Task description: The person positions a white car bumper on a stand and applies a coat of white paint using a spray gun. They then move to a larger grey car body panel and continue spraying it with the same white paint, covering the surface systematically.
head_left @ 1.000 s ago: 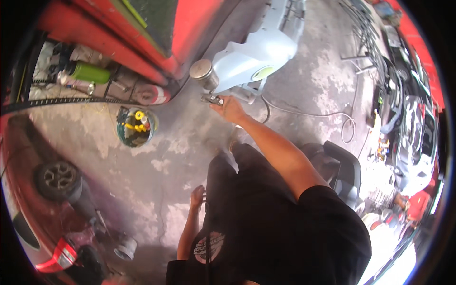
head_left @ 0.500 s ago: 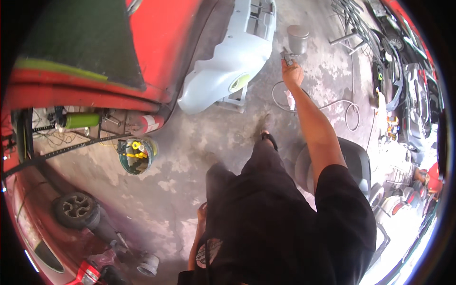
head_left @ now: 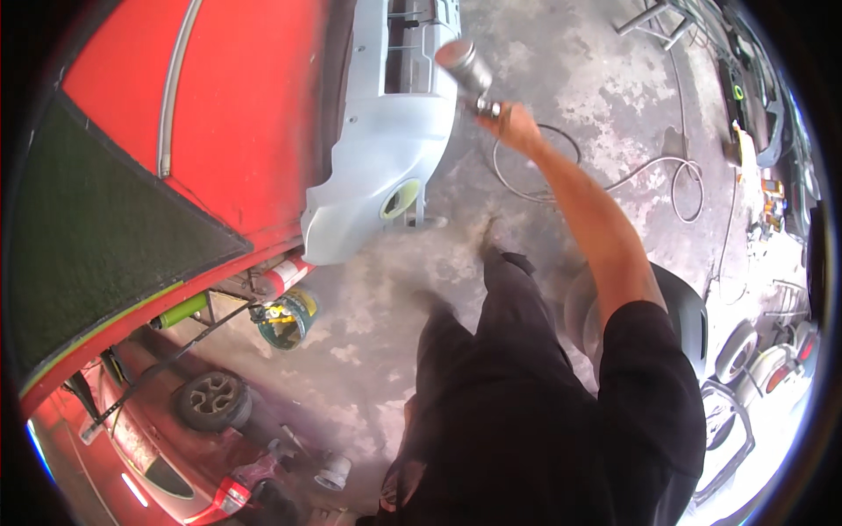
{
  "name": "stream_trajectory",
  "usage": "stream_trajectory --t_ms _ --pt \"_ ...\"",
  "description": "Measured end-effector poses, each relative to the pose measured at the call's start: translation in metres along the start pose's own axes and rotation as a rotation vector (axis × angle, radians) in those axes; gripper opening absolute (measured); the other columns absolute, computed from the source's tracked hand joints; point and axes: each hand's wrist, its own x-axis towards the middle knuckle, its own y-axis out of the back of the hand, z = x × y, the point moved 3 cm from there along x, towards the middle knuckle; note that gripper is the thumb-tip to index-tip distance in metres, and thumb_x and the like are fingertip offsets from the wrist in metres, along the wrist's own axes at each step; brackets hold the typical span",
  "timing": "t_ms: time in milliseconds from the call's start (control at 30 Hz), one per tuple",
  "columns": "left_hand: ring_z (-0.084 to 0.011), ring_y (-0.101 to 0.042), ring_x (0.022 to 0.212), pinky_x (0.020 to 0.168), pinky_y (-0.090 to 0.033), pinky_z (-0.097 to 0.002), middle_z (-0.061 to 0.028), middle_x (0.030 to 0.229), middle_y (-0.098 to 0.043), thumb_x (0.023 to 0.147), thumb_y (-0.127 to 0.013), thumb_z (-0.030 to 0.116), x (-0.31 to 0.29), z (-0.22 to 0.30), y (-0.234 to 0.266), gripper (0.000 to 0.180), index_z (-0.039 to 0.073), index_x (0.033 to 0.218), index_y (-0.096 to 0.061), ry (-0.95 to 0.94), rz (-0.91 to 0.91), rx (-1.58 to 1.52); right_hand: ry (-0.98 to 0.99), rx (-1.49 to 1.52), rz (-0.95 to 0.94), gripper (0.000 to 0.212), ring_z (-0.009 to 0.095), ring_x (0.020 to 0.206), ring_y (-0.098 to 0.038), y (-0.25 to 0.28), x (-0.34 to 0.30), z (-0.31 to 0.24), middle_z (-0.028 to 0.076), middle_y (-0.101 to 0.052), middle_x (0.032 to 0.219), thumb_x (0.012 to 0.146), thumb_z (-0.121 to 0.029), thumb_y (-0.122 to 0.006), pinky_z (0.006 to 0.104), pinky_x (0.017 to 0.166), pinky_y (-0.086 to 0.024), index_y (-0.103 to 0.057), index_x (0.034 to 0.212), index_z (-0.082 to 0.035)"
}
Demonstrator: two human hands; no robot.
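My right hand (head_left: pixel 516 127) is closed around the handle of a spray gun, and my right arm is stretched forward. The metal cup (head_left: pixel 471 74) on top of the spray gun tilts to the left. Close by on the left stands a pale grey-blue car bumper (head_left: pixel 373 158) with a round opening near its lower end; in this view the cup is beside its right edge. A thin hose (head_left: pixel 517 195) loops on the floor below the gun. My left hand (head_left: pixel 410 408) hangs low beside my thigh, mostly hidden by my dark clothing, so its fingers do not show.
A red panel (head_left: pixel 246 96) fills the upper left. Beneath it stand a bucket (head_left: pixel 304 326) with yellow items, a red cylinder (head_left: pixel 285 274) and a wheel (head_left: pixel 210 401). A dark rounded part (head_left: pixel 688 307) lies right of my legs. Metal stands (head_left: pixel 653 19) are at the far right.
My right hand has swung left with the spray gun, closer to the bumper, and the cup has gone from upright to tilted. The whole view has turned, shifting the surroundings.
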Motion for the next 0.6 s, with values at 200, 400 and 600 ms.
stream_trajectory --t_ms 200,400,600 --pt "-0.0263 -0.073 0.096 0.079 -0.056 -0.0370 -0.0163 0.108 -0.074 0.099 -0.060 0.037 0.008 0.056 -0.022 0.042 0.003 0.123 -0.069 -0.049 -0.022 0.036 -0.038 -0.065 0.300 0.040 0.042 0.083 -0.070 0.068 0.101 -0.035 0.020 -0.073 0.085 0.094 -0.045 -0.067 0.0506 0.072 -0.055 -0.069 0.099 -0.005" --pt "-0.0259 -0.073 0.094 0.078 -0.056 -0.0367 -0.0161 0.107 -0.075 0.099 -0.060 0.037 0.030 0.092 -0.041 0.042 0.003 0.123 -0.069 -0.257 -0.019 0.083 0.099 -0.088 0.089 0.041 0.041 0.084 -0.070 0.052 0.080 -0.062 0.021 -0.072 0.087 0.092 -0.043 -0.069 0.0487 0.074 -0.056 -0.071 0.108 -0.006" --pt "-0.0229 -0.071 0.089 0.075 -0.055 -0.0353 -0.0162 0.101 -0.074 0.101 -0.057 0.035 0.097 0.065 -0.069 0.040 0.002 0.121 -0.068 -0.087 0.030 -0.226 0.131 -0.059 -0.313 0.040 0.040 0.081 -0.070 0.029 0.059 -0.079 0.022 -0.071 0.083 0.089 -0.040 -0.074 0.0472 0.074 -0.054 -0.073 0.114 -0.008"
